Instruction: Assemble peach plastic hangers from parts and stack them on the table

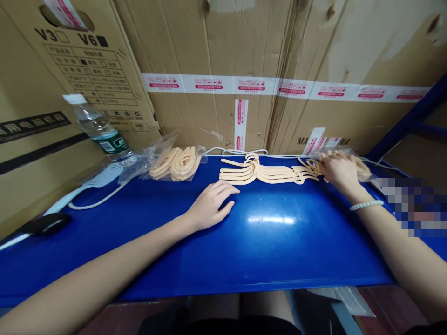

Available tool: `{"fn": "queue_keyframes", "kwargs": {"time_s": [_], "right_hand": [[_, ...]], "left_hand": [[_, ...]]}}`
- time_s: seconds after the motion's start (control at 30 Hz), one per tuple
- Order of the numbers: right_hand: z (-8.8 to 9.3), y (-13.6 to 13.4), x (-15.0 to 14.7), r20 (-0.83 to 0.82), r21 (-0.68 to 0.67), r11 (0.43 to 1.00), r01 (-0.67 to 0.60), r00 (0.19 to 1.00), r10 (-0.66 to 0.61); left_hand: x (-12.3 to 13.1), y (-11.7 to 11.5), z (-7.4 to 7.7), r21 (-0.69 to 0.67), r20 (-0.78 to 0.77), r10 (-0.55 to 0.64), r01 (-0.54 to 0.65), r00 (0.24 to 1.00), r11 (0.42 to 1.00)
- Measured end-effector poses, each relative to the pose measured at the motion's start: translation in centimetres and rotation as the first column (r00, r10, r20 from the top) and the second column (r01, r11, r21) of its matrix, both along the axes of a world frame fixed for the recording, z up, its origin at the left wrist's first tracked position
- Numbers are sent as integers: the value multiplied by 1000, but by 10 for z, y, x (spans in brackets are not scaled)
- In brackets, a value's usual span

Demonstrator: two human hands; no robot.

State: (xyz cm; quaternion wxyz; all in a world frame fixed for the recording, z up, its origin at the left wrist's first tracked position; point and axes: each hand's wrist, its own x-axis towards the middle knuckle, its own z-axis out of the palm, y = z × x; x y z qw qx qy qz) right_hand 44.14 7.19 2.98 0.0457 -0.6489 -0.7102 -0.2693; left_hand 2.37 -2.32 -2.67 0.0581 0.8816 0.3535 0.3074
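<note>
My left hand [213,204] lies palm down on the blue tabletop, its fingers stretched out and thumb apart, holding nothing. Just beyond its fingertips, a row of slim peach-coloured curved pieces [275,174] with ring-like ends lies side by side. At the right, my right hand [338,170] curls its fingers down over a heap of similar peach pieces [363,170], partly in a clear plastic bag. The fingertips and their exact grip are partly hidden by the hand. Another clear bag of peach pieces [176,163] lies farther left.
Large cardboard boxes [216,51] stand along the back of the blue table [195,260]. On the left are a water bottle [99,128], a pale blue hairbrush [101,177], a black computer mouse [47,224] and a white cable [101,202]. A blue metal post [408,114] rises at right.
</note>
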Motion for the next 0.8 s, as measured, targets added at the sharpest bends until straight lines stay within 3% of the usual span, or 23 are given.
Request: {"fn": "queue_keyframes", "kwargs": {"time_s": [0.1, 0.17, 0.2, 0.27, 0.33, 0.37, 0.4, 0.47, 0.5, 0.57, 0.63, 0.73, 0.8], "right_hand": [[7, -2, 1, -80, 71, 997, 9, 997, -3], [11, -5, -2, -288, 144, 990, 5, 957, 38], [13, -6, -6, -453, 174, 985, -1, 888, 81], [15, -11, -19, -755, 195, 980, -34, 632, 172], [13, -18, -41, -894, 168, 977, -129, 399, 206], [12, -24, -55, -920, 150, 969, -198, 332, 210], [9, -30, -71, -939, 129, 952, -277, 275, 207], [3, -46, -104, -989, 119, 864, -489, 14, 144], [-1, -56, -120, -993, 118, 822, -557, -42, 114], [-8, -76, -147, -997, 72, 731, -679, -52, 50], [-16, -93, -165, -998, 45, 643, -765, -58, 0], [-21, -102, -172, -1000, 22, 565, -825, -6, 30], [-19, -95, -163, -979, 15, 568, -823, 102, 174]], "left_hand": [[0, 0, 1, -15, 58, -1, 2, 998, 1000], [0, -1, 3, -31, 110, -3, 6, 994, 999], [0, -1, 5, -42, 139, -2, 7, 990, 999], [2, -2, 8, -84, 210, 18, 0, 978, 996], [6, -3, 10, -187, 303, 66, -9, 951, 982], [9, -4, 11, -267, 357, 94, 5, 929, 964], [12, -6, 12, -358, 414, 120, 40, 903, 933], [19, -10, 14, -531, 513, 159, 166, 843, 831], [23, -13, 14, -594, 550, 170, 240, 817, 768], [30, -20, 16, -665, 597, 172, 363, 783, 653], [36, -26, 16, -687, 618, 159, 431, 770, 585], [40, -31, 16, -695, 636, 166, 466, 754, 548], [38, -28, 16, -698, 652, 217, 464, 726, 546]]}}
